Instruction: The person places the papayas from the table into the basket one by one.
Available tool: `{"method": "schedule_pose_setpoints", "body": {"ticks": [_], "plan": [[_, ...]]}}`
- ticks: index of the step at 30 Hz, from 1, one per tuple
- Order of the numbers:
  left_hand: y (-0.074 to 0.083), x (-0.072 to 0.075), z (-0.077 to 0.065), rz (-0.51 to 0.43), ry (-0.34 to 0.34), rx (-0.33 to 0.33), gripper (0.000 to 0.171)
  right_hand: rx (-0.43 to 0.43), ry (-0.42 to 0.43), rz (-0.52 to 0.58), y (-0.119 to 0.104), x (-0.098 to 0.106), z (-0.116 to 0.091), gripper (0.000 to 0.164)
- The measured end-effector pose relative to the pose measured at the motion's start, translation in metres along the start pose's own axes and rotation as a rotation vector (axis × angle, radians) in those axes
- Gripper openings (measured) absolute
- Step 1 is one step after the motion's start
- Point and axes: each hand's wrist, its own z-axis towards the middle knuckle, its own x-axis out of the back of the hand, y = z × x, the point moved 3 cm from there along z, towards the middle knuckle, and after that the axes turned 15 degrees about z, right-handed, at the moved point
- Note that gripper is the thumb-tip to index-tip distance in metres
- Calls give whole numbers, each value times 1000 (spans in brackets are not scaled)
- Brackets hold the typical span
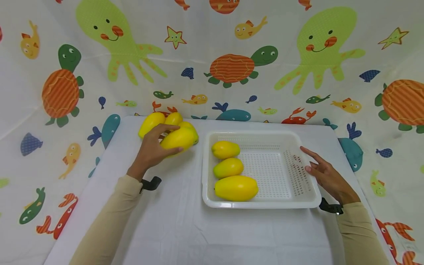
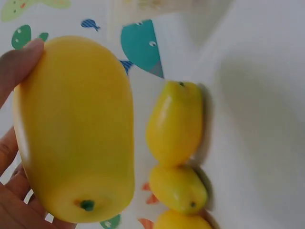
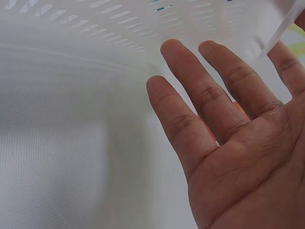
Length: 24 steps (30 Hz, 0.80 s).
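In the head view my left hand [image 1: 154, 147] grips a large yellow papaya [image 1: 179, 138], thumb on its near side. The left wrist view shows this papaya [image 2: 76, 129] up close, with a green stem spot at its end. Behind it, more papayas [image 1: 151, 123] lie at the back left of the table, partly hidden. My right hand [image 1: 331, 180] holds the right rim of a white plastic basket [image 1: 261, 204] with thumb and index finger. In the right wrist view, its other fingers [image 3: 190, 90] extend fairly straight beneath the basket wall. Three papayas [image 1: 236, 188] lie along the basket's left side.
A white cloth covers the table [image 1: 185, 235]. Behind and beside it hangs a curtain [image 1: 198, 33] printed with sea animals. Slatted holes run through the basket's floor and walls. Dark straps circle both wrists over beige sleeves.
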Motion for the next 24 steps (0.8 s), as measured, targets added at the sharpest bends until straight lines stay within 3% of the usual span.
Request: {"method": "schedule_pose_setpoints", "body": {"ticks": [5,11,24], "plan": [[32,-4,12,-12,-8,-92,65,1,0,1,0,0,-1,70],[64,-18,28,-27,-57,-177,65,-9,7,-3,0,-1,-1,71],[108,-59,54,-14,-143,-331,64,-1,7,-5,0,0,-1,70]]}}
